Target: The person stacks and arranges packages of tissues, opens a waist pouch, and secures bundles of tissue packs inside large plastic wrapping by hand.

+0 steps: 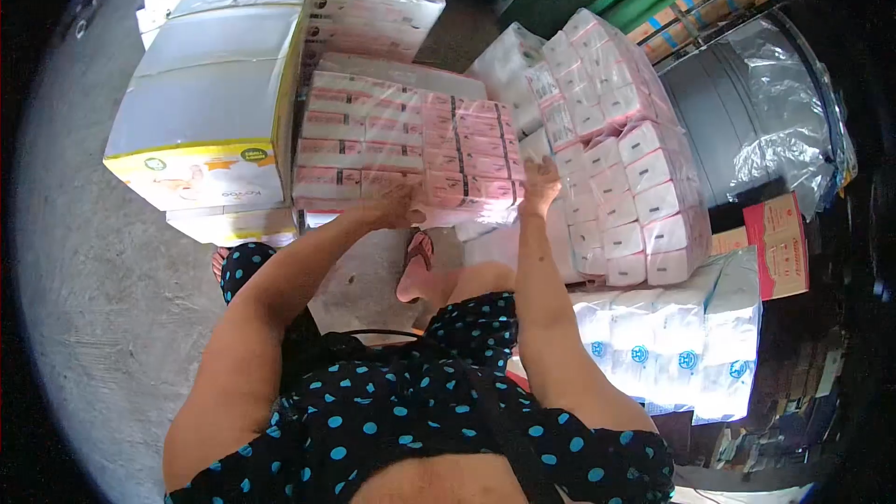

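A plastic-wrapped bundle of pink and white tissue packs lies in front of me, between the cartons and the white stacks. My left hand is at the middle of its near edge, with curled fingers on the clear wrap. At the near right corner, my right hand is closed on the bundle's edge, thumb side up. Beneath and behind it shows another wrapped pack. The undersides of my fingers are partly hidden.
White cartons with yellow trim stand left. Wrapped white packs are stacked close on the right, above bright white bags. A red and brown carton sits farther right. My sandalled foot is on the concrete floor.
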### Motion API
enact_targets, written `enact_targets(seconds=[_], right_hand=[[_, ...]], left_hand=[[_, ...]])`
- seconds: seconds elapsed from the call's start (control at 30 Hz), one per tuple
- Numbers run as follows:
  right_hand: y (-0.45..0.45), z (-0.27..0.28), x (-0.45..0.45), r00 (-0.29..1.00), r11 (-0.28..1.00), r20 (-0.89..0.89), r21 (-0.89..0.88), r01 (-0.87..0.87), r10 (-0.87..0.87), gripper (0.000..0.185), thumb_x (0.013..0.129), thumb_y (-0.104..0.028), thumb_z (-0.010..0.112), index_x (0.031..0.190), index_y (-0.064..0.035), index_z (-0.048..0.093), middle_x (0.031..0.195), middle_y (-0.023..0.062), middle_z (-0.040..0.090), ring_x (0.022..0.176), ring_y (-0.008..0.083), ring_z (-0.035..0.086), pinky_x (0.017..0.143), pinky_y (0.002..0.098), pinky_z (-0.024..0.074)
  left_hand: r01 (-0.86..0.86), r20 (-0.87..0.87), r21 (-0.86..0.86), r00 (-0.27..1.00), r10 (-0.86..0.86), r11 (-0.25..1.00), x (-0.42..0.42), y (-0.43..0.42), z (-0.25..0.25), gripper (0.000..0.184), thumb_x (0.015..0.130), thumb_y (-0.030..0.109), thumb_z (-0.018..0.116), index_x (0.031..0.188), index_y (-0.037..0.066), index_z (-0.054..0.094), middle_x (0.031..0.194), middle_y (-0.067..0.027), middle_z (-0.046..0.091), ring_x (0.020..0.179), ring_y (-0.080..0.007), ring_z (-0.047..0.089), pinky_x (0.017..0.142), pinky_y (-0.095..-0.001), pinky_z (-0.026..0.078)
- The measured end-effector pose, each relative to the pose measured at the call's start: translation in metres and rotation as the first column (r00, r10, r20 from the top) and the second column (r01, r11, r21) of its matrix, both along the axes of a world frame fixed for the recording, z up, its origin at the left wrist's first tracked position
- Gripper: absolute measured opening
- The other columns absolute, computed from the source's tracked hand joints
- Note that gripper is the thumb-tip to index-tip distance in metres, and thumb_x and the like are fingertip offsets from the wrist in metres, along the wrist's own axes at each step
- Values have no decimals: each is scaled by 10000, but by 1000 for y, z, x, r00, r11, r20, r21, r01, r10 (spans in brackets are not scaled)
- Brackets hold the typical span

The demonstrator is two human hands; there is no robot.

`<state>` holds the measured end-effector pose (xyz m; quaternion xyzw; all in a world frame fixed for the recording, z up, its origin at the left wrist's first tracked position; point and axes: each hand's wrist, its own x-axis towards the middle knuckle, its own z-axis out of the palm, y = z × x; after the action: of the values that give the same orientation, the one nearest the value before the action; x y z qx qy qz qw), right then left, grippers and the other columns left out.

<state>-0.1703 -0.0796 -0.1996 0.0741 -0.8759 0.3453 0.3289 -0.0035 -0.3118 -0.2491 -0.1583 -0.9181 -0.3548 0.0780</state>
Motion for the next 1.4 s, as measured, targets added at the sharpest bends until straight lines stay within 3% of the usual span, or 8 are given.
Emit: enact_targets(seconds=[0.07,0.17,0.27,0.4,0.53,0.67,1.17,1.4], right_hand=[[-9,67,18,904,622,195,-778,-94,381,409,698,-189,669,1007,41,532,842,166,581,703,261,597,623,349,483],[15,119,-8,947,920,30,-247,-304,321,319,726,-181,643,990,-19,564,834,131,593,655,218,592,590,335,478],[29,195,-2,886,752,-442,629,197,139,354,706,-219,659,1018,-81,566,848,112,605,787,274,580,722,391,471],[55,235,-22,834,590,-544,704,395,91,425,669,-316,669,1021,-103,561,964,117,581,877,318,564,717,408,465],[90,219,-63,992,527,-119,846,81,38,450,682,-344,645,1042,-96,538,905,125,589,844,312,584,679,393,487],[57,211,-27,910,323,-316,861,394,-267,399,719,-347,613,1024,-96,552,847,129,602,785,304,605,624,385,503],[53,285,30,855,667,-441,727,164,271,210,801,-278,568,705,-92,577,651,127,589,620,323,593,530,397,457],[62,339,83,682,947,-729,260,190,63,150,802,-183,591,710,-67,611,631,54,608,542,163,565,494,292,438]], left_hand=[[-1,66,-4,998,1,1000,17,-7,18,396,701,269,659,1052,100,591,1127,-100,551,1088,-290,477,913,-416,370],[126,431,-26,897,-102,992,28,-19,38,546,706,353,620,1175,102,495,1140,-158,519,1129,-317,418,966,-390,313],[159,183,-8,971,-155,987,39,-20,21,519,678,336,627,1088,33,532,1061,-183,545,1072,-324,460,914,-393,360],[204,35,-137,979,-201,969,35,-22,4,422,640,281,632,949,0,569,973,-193,565,994,-326,504,841,-413,407],[222,142,-86,968,-209,971,32,-28,32,325,614,223,612,843,-4,573,876,-190,581,909,-336,540,777,-431,435],[186,90,-144,981,-174,972,26,-23,16,312,611,200,600,852,3,572,841,-181,591,879,-343,551,754,-430,443],[196,231,-128,959,-163,972,30,-32,37,569,713,333,640,1187,60,485,1098,-180,543,1030,-314,504,892,-397,383],[-71,42,123,997,66,990,21,-30,35,482,762,439,571,1085,82,559,1070,-190,550,940,-337,553,774,-418,459]])
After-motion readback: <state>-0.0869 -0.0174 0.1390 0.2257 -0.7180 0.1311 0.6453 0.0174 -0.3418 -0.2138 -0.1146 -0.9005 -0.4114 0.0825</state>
